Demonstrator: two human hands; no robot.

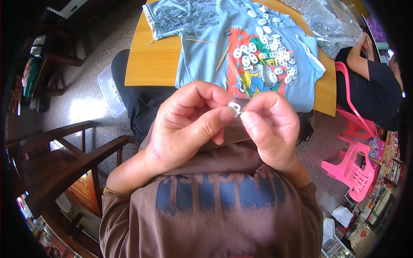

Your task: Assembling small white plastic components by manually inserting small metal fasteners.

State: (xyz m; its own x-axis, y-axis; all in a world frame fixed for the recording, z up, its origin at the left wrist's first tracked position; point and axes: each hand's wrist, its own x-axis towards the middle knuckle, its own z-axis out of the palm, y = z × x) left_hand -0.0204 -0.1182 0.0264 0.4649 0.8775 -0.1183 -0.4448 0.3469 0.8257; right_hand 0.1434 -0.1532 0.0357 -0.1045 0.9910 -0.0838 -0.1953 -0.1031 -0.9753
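Note:
My left hand [189, 118] pinches a small white plastic piece with a hole [234, 105] between thumb and forefinger, above my lap. My right hand [273, 124] meets it from the other side, thumb and forefinger pressed together at the piece's lower right edge. Whatever those right fingertips hold is too small to make out. Beyond my hands, a light blue T-shirt [202, 64] lies spread on the table. Many similar white oval pieces [273, 77] are scattered over its printed front. A heap of thin, dark metal-looking bits [185, 17] covers its left part.
Thin wooden sticks [223, 56] lie on the shirt. The yellow wooden table [137, 64] has clear plastic bags [322, 21] at its far right. A person in black [383, 86] sits right, near a pink plastic stool [355, 170]. Left are a dark wooden chair [77, 167] and a clear bin [109, 92].

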